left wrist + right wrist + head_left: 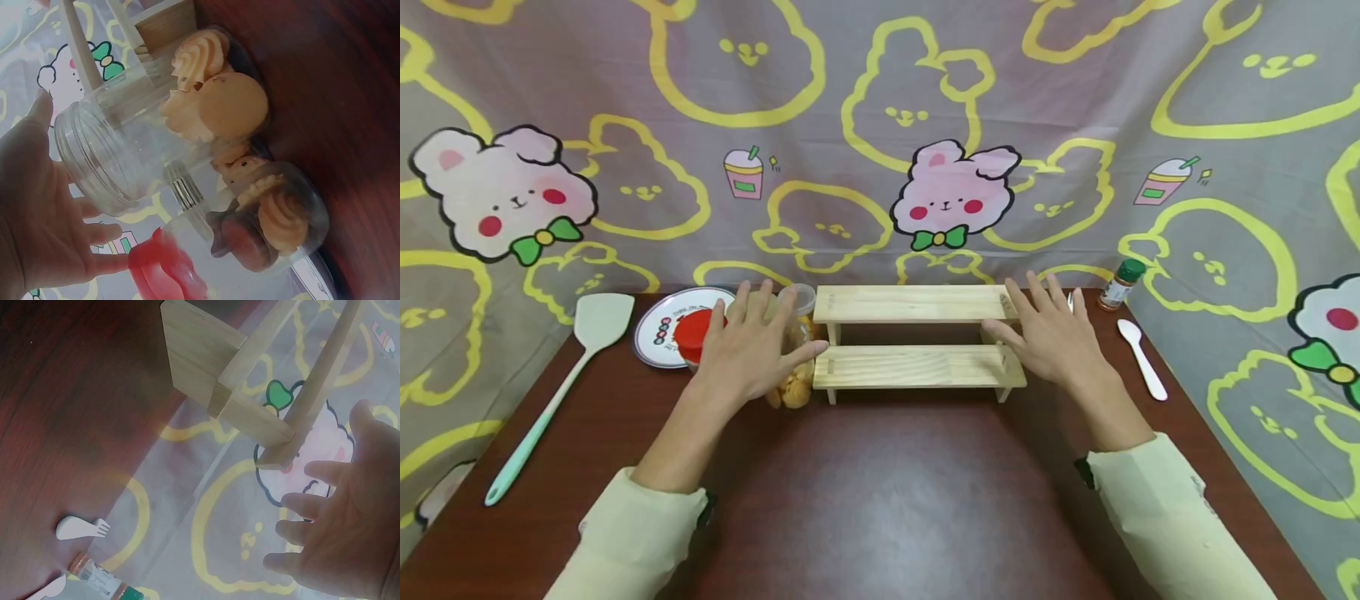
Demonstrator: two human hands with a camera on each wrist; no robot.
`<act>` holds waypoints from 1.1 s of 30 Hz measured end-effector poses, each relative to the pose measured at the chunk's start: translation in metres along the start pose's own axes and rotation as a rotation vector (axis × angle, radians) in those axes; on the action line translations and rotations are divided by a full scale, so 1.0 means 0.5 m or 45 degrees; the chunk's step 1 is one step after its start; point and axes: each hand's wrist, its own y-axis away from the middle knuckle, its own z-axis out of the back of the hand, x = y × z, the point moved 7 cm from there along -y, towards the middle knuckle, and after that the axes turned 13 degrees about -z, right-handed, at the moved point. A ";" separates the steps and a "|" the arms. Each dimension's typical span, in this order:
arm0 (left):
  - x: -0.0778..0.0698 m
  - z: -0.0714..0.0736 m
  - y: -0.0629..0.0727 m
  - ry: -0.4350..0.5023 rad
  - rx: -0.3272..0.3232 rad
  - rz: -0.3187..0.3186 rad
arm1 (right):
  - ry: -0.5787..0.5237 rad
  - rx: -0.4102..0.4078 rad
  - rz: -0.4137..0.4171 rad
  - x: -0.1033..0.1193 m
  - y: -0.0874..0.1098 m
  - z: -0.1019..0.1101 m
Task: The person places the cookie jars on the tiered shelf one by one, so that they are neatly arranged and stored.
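A two-tier wooden shelf (917, 367) stands toward the back of the table. My left hand (747, 346), its fingers spread, is over the jars to the left of the shelf and grips nothing. A clear jar (119, 150) with swirled cookies in its bottom shows in the left wrist view, with the palm near its ridged neck. Beside it is a jar with a red lid (164, 269), and a fingertip seems to reach that lid; whether they touch I cannot tell. My right hand (1051, 333), fingers straight, hovers by the shelf's right end and holds nothing.
A white spatula (601, 321) with a green handle lies at the left, beside a round plate (653, 333). At the right are a green-capped spice bottle (1118, 290), a white spoon (1142, 360) and a small white fork (81, 529). A patterned curtain (850, 100) hangs behind the table.
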 end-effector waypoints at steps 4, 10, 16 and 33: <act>0.001 -0.001 0.001 -0.004 -0.004 -0.010 | 0.006 0.023 -0.011 -0.005 0.001 0.002; 0.010 0.007 0.007 0.007 -0.035 -0.012 | -0.058 -0.006 0.023 -0.007 0.000 0.012; 0.011 0.012 0.017 0.121 -0.142 -0.087 | -0.259 -0.086 0.088 -0.011 0.004 0.019; 0.007 0.020 0.033 0.540 -0.510 -0.174 | -0.673 -0.113 0.030 -0.053 0.024 0.008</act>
